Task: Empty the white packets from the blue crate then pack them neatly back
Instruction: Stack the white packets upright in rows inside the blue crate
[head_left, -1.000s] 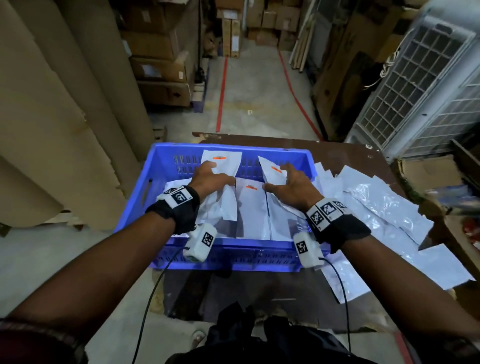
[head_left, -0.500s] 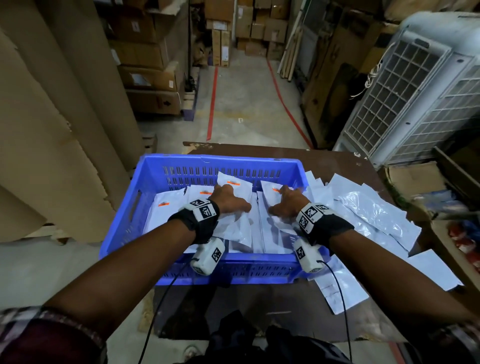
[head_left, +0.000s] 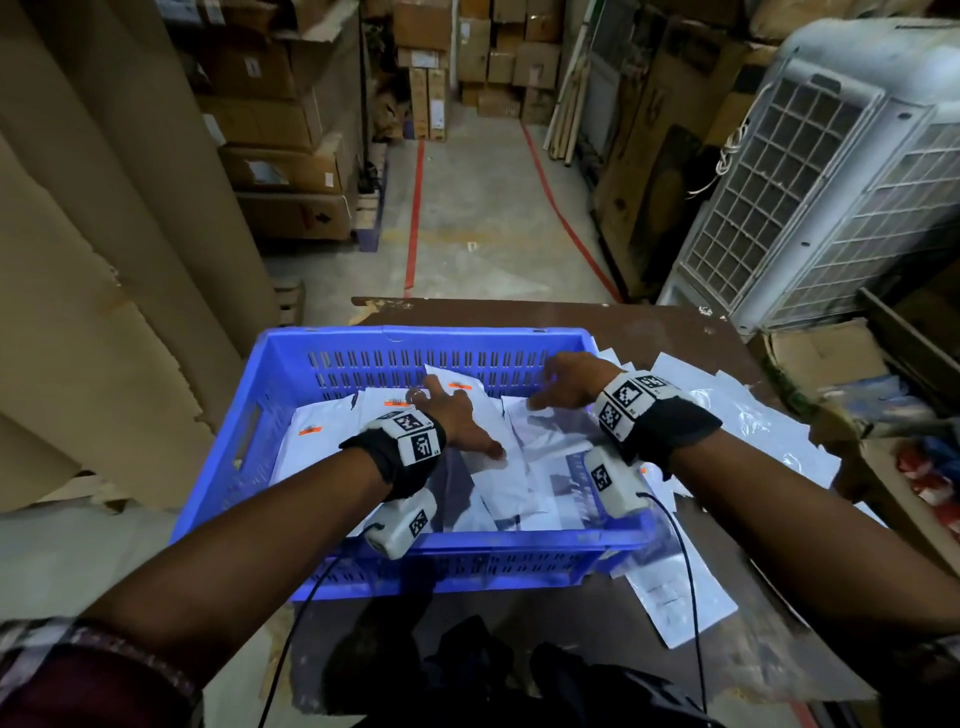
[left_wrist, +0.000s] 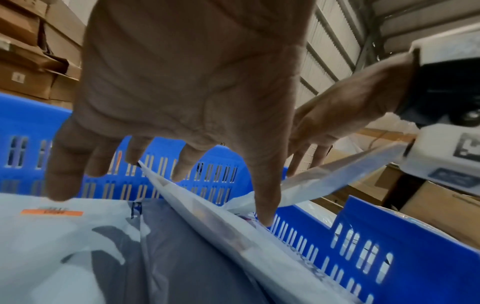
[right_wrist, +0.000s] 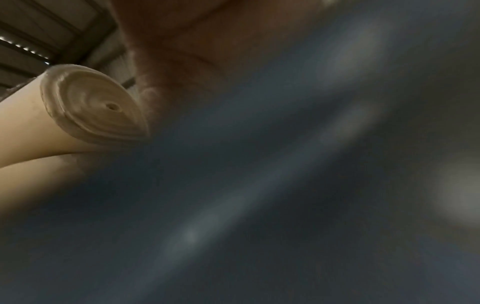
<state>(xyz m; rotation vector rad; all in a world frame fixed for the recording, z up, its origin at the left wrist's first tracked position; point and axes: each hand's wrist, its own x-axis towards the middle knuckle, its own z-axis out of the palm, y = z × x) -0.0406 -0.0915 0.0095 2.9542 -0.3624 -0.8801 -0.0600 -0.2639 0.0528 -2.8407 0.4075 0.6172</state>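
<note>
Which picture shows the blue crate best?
The head view: the whole blue crate shows, with white packets inside. The left wrist view shows only slotted walls behind the left hand. The right wrist view is too blurred to show it.

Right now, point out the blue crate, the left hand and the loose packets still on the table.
blue crate (head_left: 244, 410): head view, bare left wall.
left hand (head_left: 457, 415): head view, back of the hand.
loose packets on the table (head_left: 753, 410): head view, top packet right of the crate.

packets (head_left: 332, 441) in crate (head_left: 249, 384), more (head_left: 748, 415) right.
</note>
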